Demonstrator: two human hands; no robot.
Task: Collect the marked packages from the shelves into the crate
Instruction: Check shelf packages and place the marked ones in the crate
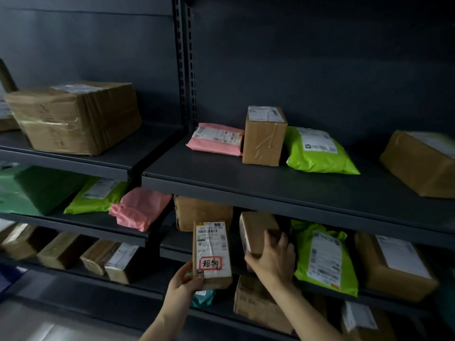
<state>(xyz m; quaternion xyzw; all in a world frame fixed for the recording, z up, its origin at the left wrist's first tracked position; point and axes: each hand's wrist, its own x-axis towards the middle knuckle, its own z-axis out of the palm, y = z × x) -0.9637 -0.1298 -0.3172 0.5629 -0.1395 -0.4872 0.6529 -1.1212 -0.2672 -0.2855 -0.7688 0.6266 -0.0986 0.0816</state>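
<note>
Head view faces a dark metal shelf rack (270, 190). One marked package (212, 254), a slim brown box whose label carries red-framed handwriting, is held upright in front of the middle shelf, pinched at its lower left corner by the left hand (183, 279). Just right of it, the right hand (273, 262) curls over a second brown box (256, 230) resting on that shelf, so the two hands are apart, each gripping its own box. Further right of the marked package lie one lime mailer (325, 257) and one labelled carton (394, 264). One squat carton (202, 210) sits behind it. Above it stand four parcels: one pink mailer (216, 139), one upright box (264, 136), one lime bag (317, 151) and one edge carton (421, 163). Left of it lie three soft bags: one dark green bag (41, 188), one lime pouch (96, 195) and one pink bag (140, 207). Up and left sits one big taped carton (76, 116). Down and left runs a row of four small boxes (98, 257). Below the marked package are one teal mailer (203, 297) and one low carton (258, 306).
</note>
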